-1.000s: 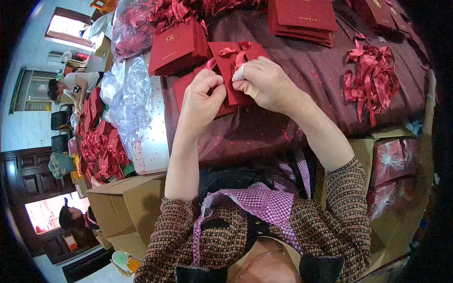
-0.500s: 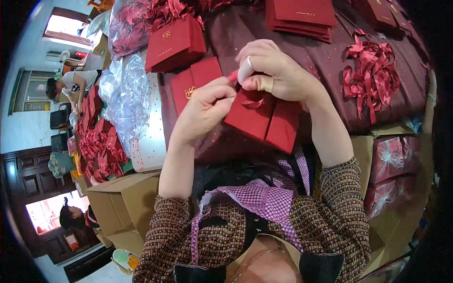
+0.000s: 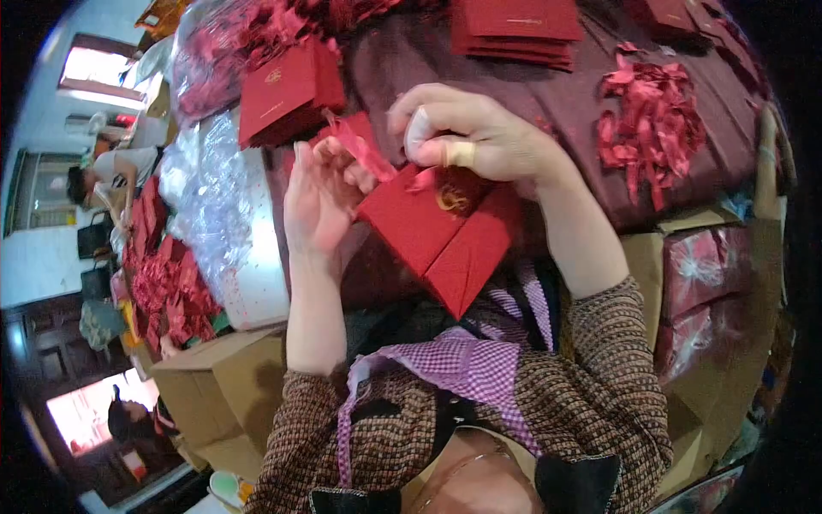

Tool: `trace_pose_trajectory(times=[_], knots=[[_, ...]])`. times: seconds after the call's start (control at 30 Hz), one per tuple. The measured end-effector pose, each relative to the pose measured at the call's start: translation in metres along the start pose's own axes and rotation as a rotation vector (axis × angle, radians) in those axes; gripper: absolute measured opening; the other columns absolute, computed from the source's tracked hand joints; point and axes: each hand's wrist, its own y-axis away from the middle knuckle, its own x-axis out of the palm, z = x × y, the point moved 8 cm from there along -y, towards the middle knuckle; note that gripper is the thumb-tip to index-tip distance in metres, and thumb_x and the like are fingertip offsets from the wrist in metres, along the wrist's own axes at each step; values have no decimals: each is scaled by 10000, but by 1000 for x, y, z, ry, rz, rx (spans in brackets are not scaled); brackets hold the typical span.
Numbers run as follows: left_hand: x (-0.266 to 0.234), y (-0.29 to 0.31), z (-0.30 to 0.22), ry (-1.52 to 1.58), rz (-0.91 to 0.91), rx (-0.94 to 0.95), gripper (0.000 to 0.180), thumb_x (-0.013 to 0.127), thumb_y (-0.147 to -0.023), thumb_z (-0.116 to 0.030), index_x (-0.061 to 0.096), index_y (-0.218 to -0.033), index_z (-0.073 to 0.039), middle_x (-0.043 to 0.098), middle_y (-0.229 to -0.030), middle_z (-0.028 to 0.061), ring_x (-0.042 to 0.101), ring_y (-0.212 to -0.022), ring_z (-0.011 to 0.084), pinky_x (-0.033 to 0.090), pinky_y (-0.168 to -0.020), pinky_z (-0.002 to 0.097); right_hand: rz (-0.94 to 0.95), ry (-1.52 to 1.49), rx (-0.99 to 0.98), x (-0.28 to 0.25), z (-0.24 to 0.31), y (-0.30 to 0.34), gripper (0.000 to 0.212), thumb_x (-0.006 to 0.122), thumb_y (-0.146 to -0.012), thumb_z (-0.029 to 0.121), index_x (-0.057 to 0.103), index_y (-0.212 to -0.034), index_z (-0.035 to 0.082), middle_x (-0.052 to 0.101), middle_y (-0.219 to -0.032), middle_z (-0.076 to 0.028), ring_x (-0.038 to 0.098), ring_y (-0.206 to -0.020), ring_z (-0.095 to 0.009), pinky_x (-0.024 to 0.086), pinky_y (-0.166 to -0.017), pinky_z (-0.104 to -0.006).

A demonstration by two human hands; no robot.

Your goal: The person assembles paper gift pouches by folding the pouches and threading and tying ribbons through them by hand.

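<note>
My right hand [image 3: 479, 137], a white wrap on one finger and a tan strip round the thumb, pinches the upper edge of a red flat gift box [image 3: 411, 227] with a gold emblem. A slit runs between the box's two front panels, and it hangs tilted, one corner down. From its top edge a red satin ribbon [image 3: 364, 150] trails up to the left. Beside that ribbon, my left hand [image 3: 321, 193] has its palm turned up, thumb apart and fingers loosely curled. The right fingertips are partly hidden. Another red box [image 3: 355, 127] lies behind the left fingers.
Stacked red boxes stand at the upper left [image 3: 282, 94] and the top [image 3: 518, 30]. A ribbon heap [image 3: 646, 124] lies right on the dark red cloth [image 3: 514, 98]. Clear plastic [image 3: 210, 201] is at left. Open cartons [image 3: 214, 385] flank me. Two people are at far left.
My left hand has come off its pinch, moved left and turned palm up. The box has tilted further, showing its gold emblem, and a ribbon length now stretches left.
</note>
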Motion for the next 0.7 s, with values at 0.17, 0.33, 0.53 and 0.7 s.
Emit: trace_pose_trajectory(times=[0.17,0.33,0.53,0.7], knots=[[40,19,26,-562,-221,47,342,542,-932,-109,515,-1254,0,587,-1189,125,591,-1070,219,497,-907,336,-25,-90,46,6,-6,-3,119,625,-877,150,612,-851,34,568,-1163,-115,546,-1062,-231,419,-917,-323],[43,12,22,-541,-236,122,222,559,-908,-25,534,-1128,-13,586,-1110,94,608,-963,171,525,-844,300,-5,-206,123,14,-14,-6,128,599,-900,166,592,-856,46,545,-1202,-78,521,-1060,-175,411,-931,-325],[42,10,4,-749,-96,283,154,654,-842,13,616,-990,-11,637,-924,22,590,-826,92,485,-741,211,-259,-211,172,-18,-33,5,152,598,-881,111,630,-1017,52,601,-1061,-56,563,-979,-160,450,-844,-287],[-9,4,-15,-744,-256,207,182,658,-843,13,624,-1022,21,648,-902,39,596,-796,89,481,-748,208,-606,685,158,-93,47,65,222,640,-818,55,637,-1040,48,642,-999,-148,619,-957,-285,486,-851,-356]])
